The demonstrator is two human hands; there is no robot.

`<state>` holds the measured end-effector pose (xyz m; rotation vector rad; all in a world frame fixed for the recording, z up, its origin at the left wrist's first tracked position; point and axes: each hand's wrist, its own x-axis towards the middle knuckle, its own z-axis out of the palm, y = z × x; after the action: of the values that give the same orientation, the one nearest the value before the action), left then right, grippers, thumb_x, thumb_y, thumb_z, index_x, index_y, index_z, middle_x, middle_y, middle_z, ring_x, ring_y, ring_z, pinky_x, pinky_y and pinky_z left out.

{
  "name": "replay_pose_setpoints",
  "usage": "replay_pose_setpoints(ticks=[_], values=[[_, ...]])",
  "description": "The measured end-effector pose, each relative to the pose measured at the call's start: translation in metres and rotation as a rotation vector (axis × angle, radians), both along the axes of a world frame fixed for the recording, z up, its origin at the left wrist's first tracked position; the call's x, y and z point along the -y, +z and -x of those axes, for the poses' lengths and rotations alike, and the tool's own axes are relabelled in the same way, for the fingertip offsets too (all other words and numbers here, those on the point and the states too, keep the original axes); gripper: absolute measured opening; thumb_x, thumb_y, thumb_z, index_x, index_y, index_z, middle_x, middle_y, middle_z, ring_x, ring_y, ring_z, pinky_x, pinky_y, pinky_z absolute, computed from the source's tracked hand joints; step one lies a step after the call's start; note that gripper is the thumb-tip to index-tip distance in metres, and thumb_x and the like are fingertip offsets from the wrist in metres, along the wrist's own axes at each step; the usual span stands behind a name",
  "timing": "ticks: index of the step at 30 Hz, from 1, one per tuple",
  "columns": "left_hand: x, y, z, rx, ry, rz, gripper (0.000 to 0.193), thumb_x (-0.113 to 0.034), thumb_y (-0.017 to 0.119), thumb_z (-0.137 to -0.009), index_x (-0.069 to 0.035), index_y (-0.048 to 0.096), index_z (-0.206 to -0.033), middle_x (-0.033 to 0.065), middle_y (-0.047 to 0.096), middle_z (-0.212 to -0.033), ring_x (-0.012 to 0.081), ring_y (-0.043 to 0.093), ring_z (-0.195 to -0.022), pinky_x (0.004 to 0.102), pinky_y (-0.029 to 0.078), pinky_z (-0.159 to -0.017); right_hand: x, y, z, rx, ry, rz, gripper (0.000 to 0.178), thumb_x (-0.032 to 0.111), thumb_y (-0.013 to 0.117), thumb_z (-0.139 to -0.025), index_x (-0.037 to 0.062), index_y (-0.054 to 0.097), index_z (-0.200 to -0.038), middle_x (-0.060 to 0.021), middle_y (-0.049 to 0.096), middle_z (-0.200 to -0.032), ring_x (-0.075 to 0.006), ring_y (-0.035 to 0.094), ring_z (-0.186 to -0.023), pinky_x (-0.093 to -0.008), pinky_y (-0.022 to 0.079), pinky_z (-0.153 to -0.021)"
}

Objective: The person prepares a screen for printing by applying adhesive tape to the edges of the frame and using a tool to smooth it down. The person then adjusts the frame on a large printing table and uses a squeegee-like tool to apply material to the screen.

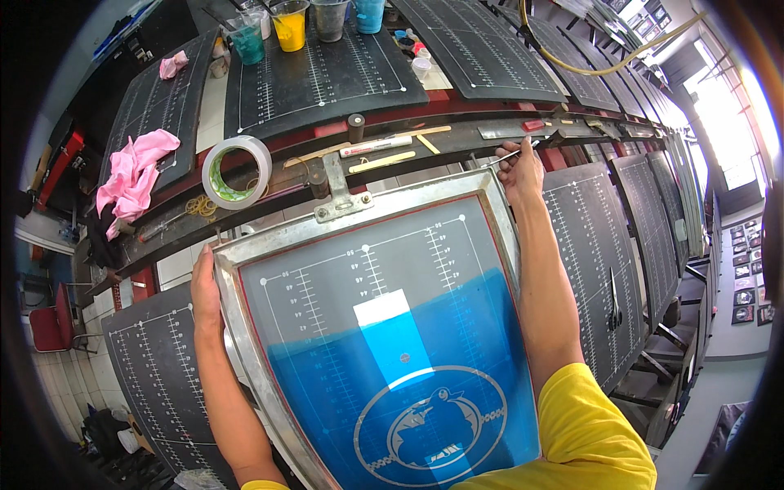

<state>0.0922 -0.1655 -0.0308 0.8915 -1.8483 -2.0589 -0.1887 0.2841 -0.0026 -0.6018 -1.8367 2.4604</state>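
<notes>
Workshop, rows of black ruled boards (pixel 327 90). Left hand (pixel 207 287) at the edge of the silver-framed rectangular blue mesh screen (pixel 457 327), grip unclear. Screen over one board, centre; likely stiff-framed, mesh fragile: hold metal rails (pixel 251 335). Right hand (pixel 523 171) closed on thin silver rod (pixel 496 161).

I count two hands (pixel 524 170), one framed screen (pixel 322 359), five plastic cups (pixel 290 26) along the top edge, two pink cloths (pixel 137 175) upper left, one tape roll (pixel 214 184), one marker (pixel 376 146), one pair of scissors (pixel 614 297) right, one red chair (pixel 55 323) far left.
</notes>
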Motion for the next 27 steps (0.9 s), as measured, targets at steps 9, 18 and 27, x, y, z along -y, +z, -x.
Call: replay_pose_setpoints(ticks=[9, 18, 27], values=[[0.001, -0.004, 0.001, -0.004, -0.006, 0.106, 0.048, -0.035, 0.042, -0.099, 0.003, 0.055, -0.124, 0.0110, 0.057, -0.123, 0.0175, 0.052, -0.112, 0.0274, 0.036, -0.098, 0.033, 0.019, -0.025, -0.420, 0.048, -0.693, 0.048, 0.039, 0.046, -0.098, -0.0007, 0.063, -0.077, -0.0071, 0.064, -0.061, -0.0096, 0.055, -0.053, -0.0259, 0.041, -0.050], [0.001, -0.003, 0.001, 0.000, -0.022, 0.126, 0.046, -0.034, 0.040, -0.100, 0.002, 0.056, -0.123, 0.0114, 0.058, -0.122, 0.0182, 0.053, -0.112, 0.0280, 0.036, -0.099, 0.041, 0.022, -0.036, -0.691, 0.082, -0.962, 0.044, 0.033, 0.045, -0.099, -0.0003, 0.066, -0.079, -0.0060, 0.065, -0.064, -0.0104, 0.058, -0.063, -0.0259, 0.044, -0.062], [0.006, -0.010, 0.000, -0.002, -0.009, 0.112, 0.044, -0.033, 0.039, -0.100, 0.001, 0.059, -0.120, 0.0106, 0.059, -0.119, 0.0182, 0.054, -0.109, 0.0284, 0.037, -0.098, 0.061, 0.033, -0.044, -0.744, 0.066, -0.514, 0.032, 0.025, 0.038, -0.101, 0.0018, 0.058, -0.092, -0.0053, 0.061, -0.069, -0.0126, 0.054, -0.064, -0.0265, 0.044, -0.062]])
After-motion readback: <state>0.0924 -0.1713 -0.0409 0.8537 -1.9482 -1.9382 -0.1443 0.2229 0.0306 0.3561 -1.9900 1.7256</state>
